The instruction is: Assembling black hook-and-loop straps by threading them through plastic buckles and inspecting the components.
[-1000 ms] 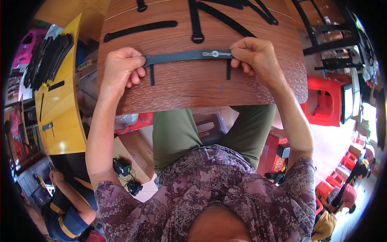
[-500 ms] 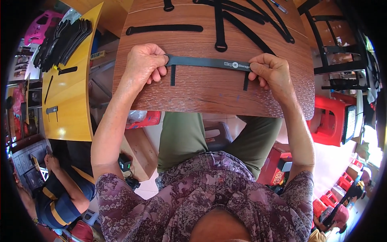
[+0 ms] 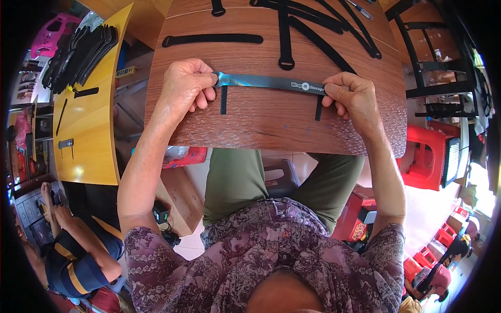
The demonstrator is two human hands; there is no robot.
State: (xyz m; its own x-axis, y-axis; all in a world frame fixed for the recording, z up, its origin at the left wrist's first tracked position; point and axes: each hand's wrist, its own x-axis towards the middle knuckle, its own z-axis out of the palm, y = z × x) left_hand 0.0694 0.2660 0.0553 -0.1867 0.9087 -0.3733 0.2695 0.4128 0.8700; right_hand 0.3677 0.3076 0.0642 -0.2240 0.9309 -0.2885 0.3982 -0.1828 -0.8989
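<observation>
A dark grey flat strap (image 3: 261, 81) with white printing near its right end stretches nearly level above the brown wooden table (image 3: 261, 125). Its left end, which has a bluish shine, is pinched between thumb and fingers of my left hand (image 3: 189, 86). My right hand (image 3: 352, 94) pinches the other end, beside the printing. Just below the strap are two short narrow black strips, one under its left part (image 3: 224, 101) and one near my right fingers (image 3: 318, 108). Whether they join the strap is hidden. Beyond my hands a black strap with a looped end (image 3: 214, 39) lies crosswise.
Several more black looped straps (image 3: 285, 41) lie at the table's far right, near a pen (image 3: 361, 9). On the left, a yellow table (image 3: 86, 156) bears a pile of black straps (image 3: 83, 55). A co-worker (image 3: 83, 245) sits lower left. A red stool (image 3: 425, 159) stands right.
Both hands keep their pinch on the dark grey strap, which hardly moves. A bluish shine now shows at its left end. The co-worker's hands at the left have shifted.
</observation>
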